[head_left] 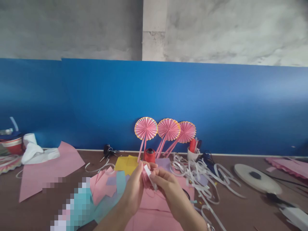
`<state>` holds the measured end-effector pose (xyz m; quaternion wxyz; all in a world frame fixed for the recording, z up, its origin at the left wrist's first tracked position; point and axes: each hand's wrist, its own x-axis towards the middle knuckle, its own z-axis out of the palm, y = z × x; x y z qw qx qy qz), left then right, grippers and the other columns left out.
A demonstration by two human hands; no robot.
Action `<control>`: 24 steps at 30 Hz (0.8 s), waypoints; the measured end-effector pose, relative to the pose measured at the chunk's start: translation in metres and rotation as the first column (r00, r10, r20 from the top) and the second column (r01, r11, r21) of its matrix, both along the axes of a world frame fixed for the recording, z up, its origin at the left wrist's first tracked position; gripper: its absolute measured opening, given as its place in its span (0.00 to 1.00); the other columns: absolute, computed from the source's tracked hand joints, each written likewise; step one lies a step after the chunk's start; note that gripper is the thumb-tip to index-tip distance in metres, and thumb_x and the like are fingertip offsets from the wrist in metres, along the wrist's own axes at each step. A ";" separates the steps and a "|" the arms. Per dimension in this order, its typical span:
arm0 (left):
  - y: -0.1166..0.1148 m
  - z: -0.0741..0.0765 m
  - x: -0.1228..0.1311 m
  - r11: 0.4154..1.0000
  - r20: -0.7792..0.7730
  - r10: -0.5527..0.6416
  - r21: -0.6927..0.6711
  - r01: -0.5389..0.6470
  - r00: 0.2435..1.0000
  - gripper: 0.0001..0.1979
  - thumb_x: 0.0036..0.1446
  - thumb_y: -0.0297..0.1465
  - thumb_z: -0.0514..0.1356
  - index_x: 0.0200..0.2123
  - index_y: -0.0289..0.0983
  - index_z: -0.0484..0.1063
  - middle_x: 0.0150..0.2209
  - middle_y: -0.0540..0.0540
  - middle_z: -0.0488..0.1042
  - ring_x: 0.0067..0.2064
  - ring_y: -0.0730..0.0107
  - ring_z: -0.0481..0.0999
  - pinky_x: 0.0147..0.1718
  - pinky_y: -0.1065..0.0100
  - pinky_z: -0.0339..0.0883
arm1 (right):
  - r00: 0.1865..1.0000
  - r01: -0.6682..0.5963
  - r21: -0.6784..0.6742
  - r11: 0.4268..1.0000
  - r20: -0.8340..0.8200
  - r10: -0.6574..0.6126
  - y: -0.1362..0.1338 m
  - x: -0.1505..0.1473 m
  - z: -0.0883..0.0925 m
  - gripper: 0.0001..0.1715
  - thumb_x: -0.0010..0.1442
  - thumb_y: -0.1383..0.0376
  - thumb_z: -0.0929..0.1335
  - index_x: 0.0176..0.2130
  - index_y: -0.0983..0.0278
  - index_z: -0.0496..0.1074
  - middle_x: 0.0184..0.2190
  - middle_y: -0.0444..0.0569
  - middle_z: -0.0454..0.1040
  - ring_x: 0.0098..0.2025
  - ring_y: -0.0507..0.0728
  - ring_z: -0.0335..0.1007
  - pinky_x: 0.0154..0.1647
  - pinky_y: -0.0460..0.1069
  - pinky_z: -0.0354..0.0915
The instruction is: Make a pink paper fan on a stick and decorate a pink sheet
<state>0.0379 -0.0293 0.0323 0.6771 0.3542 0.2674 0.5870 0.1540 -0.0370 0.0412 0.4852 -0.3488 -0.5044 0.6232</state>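
Observation:
My left hand [133, 187] is closed around a small folded piece of pink paper [145, 179], held above the table. A narrow white strip [147, 170] lies along this paper, and my right hand [167, 185] pinches the strip's lower part between thumb and fingers. Both hands are close together, fingertips nearly meeting. Under them lies a pink paper sheet [156, 219]. Just behind the hands stands a red spool [149, 156], partly hidden by the fingers.
Three pink pleated paper rosettes [146, 128] with ribbons lean against the blue panel [101, 96]. Curled white strips [199, 176] lie to the right, near a white cup [192, 155] of tools and a round pale disc [257, 179]. Pink, yellow and teal papers [103, 186] spread leftward.

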 end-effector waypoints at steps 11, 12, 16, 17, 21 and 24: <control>-0.002 0.003 0.002 0.998 -0.050 0.045 0.034 -0.044 0.998 0.20 0.54 0.50 0.54 0.30 0.38 0.67 0.38 0.44 0.72 0.36 0.65 0.70 0.28 0.69 0.62 | 1.000 0.015 -0.004 1.000 -0.002 -0.015 0.002 -0.002 -0.003 0.13 0.51 0.62 0.67 0.20 0.64 0.64 0.19 0.42 0.62 0.24 0.50 0.55 0.27 0.45 0.52; -0.003 0.003 0.003 0.999 -0.047 0.035 0.036 -0.033 0.998 0.20 0.54 0.50 0.54 0.30 0.38 0.67 0.38 0.44 0.72 0.35 0.65 0.70 0.27 0.69 0.62 | 1.000 0.016 0.000 1.000 0.000 -0.016 0.002 -0.002 -0.003 0.13 0.51 0.62 0.67 0.20 0.64 0.63 0.19 0.42 0.62 0.24 0.50 0.55 0.27 0.45 0.52; -0.005 0.003 0.003 0.999 -0.036 0.013 0.036 -0.011 0.999 0.20 0.55 0.50 0.53 0.30 0.37 0.66 0.38 0.45 0.71 0.31 0.69 0.69 0.26 0.69 0.61 | 0.999 0.040 -0.015 0.999 0.028 -0.040 0.001 -0.001 -0.002 0.13 0.50 0.62 0.68 0.20 0.65 0.63 0.18 0.42 0.62 0.24 0.50 0.55 0.27 0.45 0.52; -0.005 0.003 0.003 0.999 -0.035 0.009 0.036 -0.007 0.999 0.20 0.56 0.50 0.52 0.30 0.37 0.65 0.38 0.45 0.71 0.30 0.70 0.68 0.26 0.68 0.61 | 0.999 0.044 -0.023 0.999 0.033 -0.043 0.001 -0.001 -0.002 0.12 0.50 0.62 0.68 0.21 0.65 0.64 0.18 0.42 0.62 0.24 0.49 0.55 0.27 0.45 0.52; -0.004 0.000 0.002 0.999 -0.038 -0.002 0.050 0.004 0.999 0.19 0.58 0.48 0.50 0.30 0.38 0.64 0.38 0.45 0.70 0.29 0.69 0.68 0.26 0.68 0.61 | 0.998 0.045 -0.031 0.999 0.035 -0.044 0.000 -0.001 -0.001 0.11 0.49 0.63 0.68 0.21 0.65 0.64 0.18 0.42 0.63 0.23 0.49 0.54 0.26 0.45 0.51; -0.004 -0.001 0.002 0.998 -0.043 0.003 0.056 0.000 0.999 0.18 0.59 0.47 0.49 0.29 0.38 0.64 0.37 0.46 0.69 0.31 0.68 0.68 0.26 0.68 0.61 | 0.998 0.044 -0.030 0.999 0.044 -0.043 0.001 -0.002 0.000 0.13 0.49 0.62 0.68 0.19 0.65 0.64 0.17 0.42 0.62 0.22 0.49 0.54 0.26 0.45 0.51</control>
